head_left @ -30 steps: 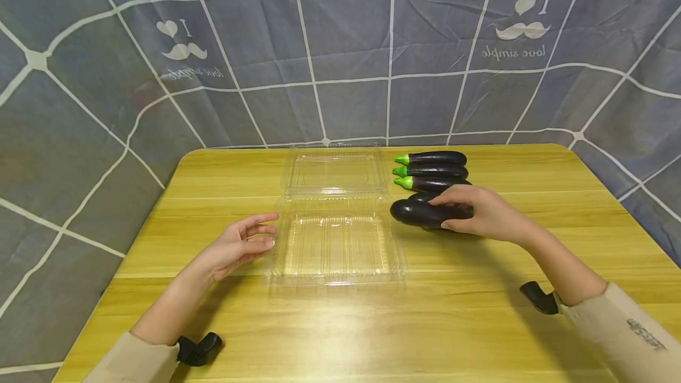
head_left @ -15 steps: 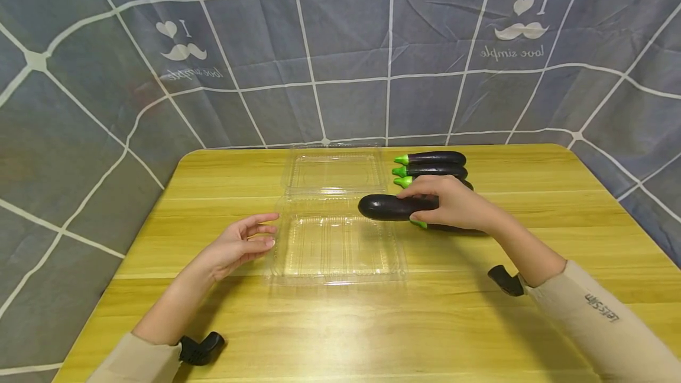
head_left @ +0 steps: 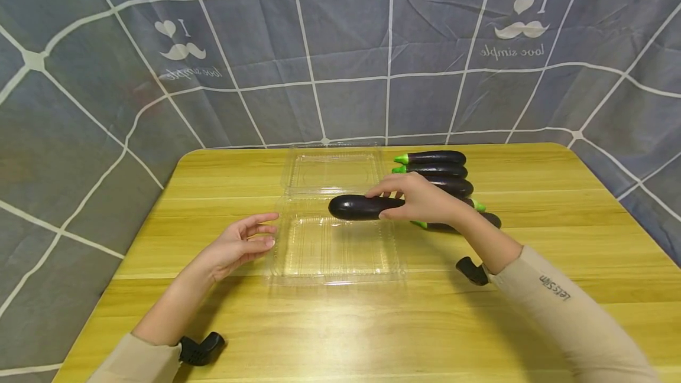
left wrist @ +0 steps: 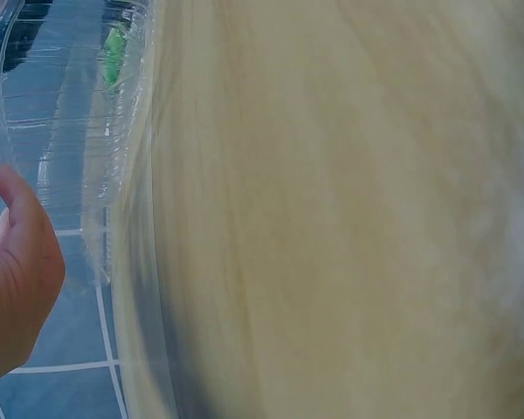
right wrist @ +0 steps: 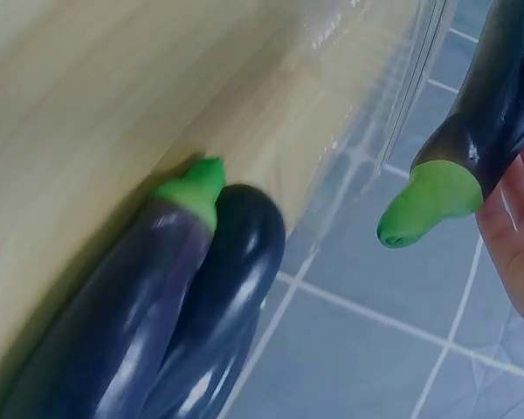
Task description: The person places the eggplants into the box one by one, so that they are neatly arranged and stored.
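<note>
One eggplant (head_left: 353, 207) has moved left. The left hand (head_left: 242, 244) is relaxed beside one clear container (head_left: 335, 259); the right hand (head_left: 420, 198) grips that eggplant above it; five more eggplants (head_left: 452, 185) lie rightward; the curtain (head_left: 441, 108) reads "love simple", mirrored; the right sleeve (head_left: 580, 318), "Let's Slim".

The right hand (head_left: 420, 198) has carried its eggplant (head_left: 355, 207) toward the table's (head_left: 330, 336) left edge: a second ago beside the box's (head_left: 336, 280) right edge, then with its tip over that edge, now lying largely above the box near its back edge. The nearest eggplant's (head_left: 492, 219) round end and the fourth one's stem (head_left: 477, 205) have come into sight; the third one's (head_left: 449, 185) stem is now hidden.
</note>
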Available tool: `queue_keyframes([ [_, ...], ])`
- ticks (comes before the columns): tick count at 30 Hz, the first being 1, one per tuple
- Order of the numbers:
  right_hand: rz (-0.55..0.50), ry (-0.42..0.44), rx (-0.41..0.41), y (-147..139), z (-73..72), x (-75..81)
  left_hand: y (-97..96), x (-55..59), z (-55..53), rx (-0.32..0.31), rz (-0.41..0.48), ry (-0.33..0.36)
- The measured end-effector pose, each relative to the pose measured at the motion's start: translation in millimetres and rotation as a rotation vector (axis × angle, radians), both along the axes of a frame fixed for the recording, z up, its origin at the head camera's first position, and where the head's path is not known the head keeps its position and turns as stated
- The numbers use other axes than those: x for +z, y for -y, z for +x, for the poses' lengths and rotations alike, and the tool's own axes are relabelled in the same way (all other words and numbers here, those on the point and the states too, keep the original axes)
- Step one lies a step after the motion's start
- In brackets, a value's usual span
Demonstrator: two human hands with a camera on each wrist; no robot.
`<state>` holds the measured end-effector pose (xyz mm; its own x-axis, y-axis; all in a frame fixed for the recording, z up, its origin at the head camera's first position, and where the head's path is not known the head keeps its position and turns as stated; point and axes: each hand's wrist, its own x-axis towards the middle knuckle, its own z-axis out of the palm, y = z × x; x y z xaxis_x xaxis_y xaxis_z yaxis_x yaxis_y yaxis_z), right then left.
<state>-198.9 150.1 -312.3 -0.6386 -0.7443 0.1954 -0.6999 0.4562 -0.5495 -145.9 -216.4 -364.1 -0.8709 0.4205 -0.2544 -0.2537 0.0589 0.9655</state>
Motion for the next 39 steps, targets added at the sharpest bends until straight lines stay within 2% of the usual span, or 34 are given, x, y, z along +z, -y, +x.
queue_keyframes([
  [10, 0.012, 0.054, 0.031, 31, -6.3, -7.8, -0.6, -0.1, 0.9, 0.01, 0.014, 0.01],
  [23, 0.043, 0.024, -0.004, 63, -8.3, -14.2, -0.5, -1.9, 1.1, 0.006, 0.023, 0.015],
  [39, 0.033, 0.022, -0.043, 81, -14.0, -41.1, -1.5, -0.6, 1.0, 0.009, 0.031, 0.015],
])
